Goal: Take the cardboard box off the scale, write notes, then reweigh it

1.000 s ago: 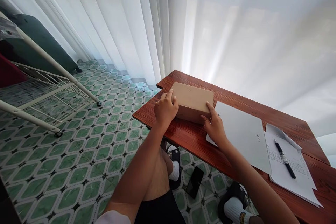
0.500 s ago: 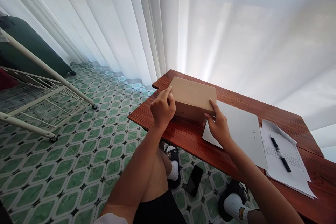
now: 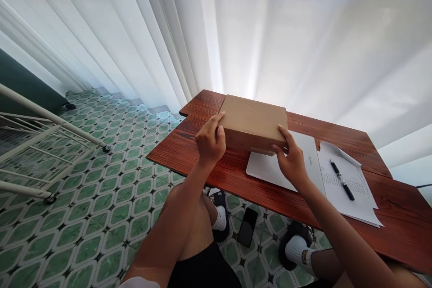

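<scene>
A: Log the hold. Your left hand [image 3: 209, 143] clasps the left end of the cardboard box [image 3: 254, 122], thumb on the lid edge and fingers curled against the near side. Your right hand [image 3: 293, 160] clamps the right near corner the same way. Both grips are closed on the box, one at each end, which looks like the way to keep a flat, wide carton level.

B: And where does the box sit?

A: At the far left part of the bench [image 3: 209, 173], its right near corner over the white laptop [image 3: 273, 168]. From this angle I cannot tell whether that corner rests on the laptop or is lifted just clear of it.

B: Anything crowding you?

A: The laptop lies directly beneath your right hand. Just beside it to the right are white paper sheets [image 3: 351, 189] with a black pen [image 3: 342, 180] lying across them. The white curtain [image 3: 236, 27] hangs close behind the far bench edge. On the tiled floor [image 3: 111, 189] a dark phone [image 3: 247, 227] lies between your feet, and a white metal rack [image 3: 47, 130] stands well apart to the left.
</scene>
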Action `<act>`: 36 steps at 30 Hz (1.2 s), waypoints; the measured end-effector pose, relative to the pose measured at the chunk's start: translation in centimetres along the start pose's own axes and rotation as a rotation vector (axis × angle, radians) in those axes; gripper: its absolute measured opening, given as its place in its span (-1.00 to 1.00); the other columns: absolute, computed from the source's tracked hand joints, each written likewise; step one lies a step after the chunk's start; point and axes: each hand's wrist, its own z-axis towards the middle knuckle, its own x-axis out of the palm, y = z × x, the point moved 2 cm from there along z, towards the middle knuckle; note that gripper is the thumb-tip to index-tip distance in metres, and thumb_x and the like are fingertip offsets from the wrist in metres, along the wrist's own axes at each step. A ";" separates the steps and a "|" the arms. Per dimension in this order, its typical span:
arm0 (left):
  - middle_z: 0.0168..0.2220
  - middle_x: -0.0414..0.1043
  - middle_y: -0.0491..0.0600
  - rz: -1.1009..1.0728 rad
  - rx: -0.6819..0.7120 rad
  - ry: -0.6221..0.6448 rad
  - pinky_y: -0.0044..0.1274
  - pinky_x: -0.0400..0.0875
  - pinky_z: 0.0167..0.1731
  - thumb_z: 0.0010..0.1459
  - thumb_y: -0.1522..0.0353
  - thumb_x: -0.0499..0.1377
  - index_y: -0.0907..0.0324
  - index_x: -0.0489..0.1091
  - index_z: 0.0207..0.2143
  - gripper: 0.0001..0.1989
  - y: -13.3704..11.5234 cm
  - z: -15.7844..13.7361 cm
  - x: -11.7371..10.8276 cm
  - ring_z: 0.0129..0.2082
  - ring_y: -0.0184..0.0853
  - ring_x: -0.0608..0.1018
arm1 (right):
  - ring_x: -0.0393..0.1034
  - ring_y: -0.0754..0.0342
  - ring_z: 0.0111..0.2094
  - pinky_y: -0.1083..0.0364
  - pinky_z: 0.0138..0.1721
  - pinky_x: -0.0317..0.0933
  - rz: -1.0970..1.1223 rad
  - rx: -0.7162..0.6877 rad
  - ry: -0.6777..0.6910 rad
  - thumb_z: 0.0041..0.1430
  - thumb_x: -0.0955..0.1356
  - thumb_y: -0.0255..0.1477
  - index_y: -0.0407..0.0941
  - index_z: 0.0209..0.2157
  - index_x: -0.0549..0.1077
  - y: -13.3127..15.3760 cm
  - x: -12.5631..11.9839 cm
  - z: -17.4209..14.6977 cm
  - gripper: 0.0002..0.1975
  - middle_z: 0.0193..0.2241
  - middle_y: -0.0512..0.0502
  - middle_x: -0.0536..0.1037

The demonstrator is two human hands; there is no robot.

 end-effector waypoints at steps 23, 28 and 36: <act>0.25 0.31 0.12 -0.788 -0.032 0.446 -0.31 0.49 0.06 0.35 0.12 -0.11 0.11 0.32 0.20 -0.50 -5.2 -4.4 6.7 0.22 -0.08 0.41 | 0.49 0.00 -0.05 0.01 -0.07 0.50 -0.124 -0.003 -0.321 0.27 0.38 -0.35 0.05 0.17 0.38 -6.7 -11.4 -7.0 -0.56 0.08 -0.10 0.49; 0.28 0.26 0.15 -0.785 -0.049 0.514 -0.30 0.50 0.05 0.33 0.06 -0.10 0.13 0.33 0.20 -0.45 -5.7 -5.1 7.0 0.22 -0.06 0.40 | 0.52 0.01 -0.12 0.01 -0.09 0.51 -0.159 0.020 -0.348 0.23 0.41 -0.33 0.03 0.15 0.40 -7.7 -12.2 -7.8 -0.55 0.03 -0.10 0.53; 0.28 0.26 0.11 -0.880 -0.036 0.481 -0.33 0.49 0.03 0.35 0.13 -0.06 0.10 0.34 0.20 -0.51 -5.8 -5.5 7.2 0.24 -0.07 0.36 | 0.54 -0.01 -0.17 -0.01 -0.13 0.53 -0.170 0.030 -0.348 0.24 0.40 -0.32 -0.01 0.12 0.43 -7.8 -12.4 -8.2 -0.58 -0.02 -0.14 0.56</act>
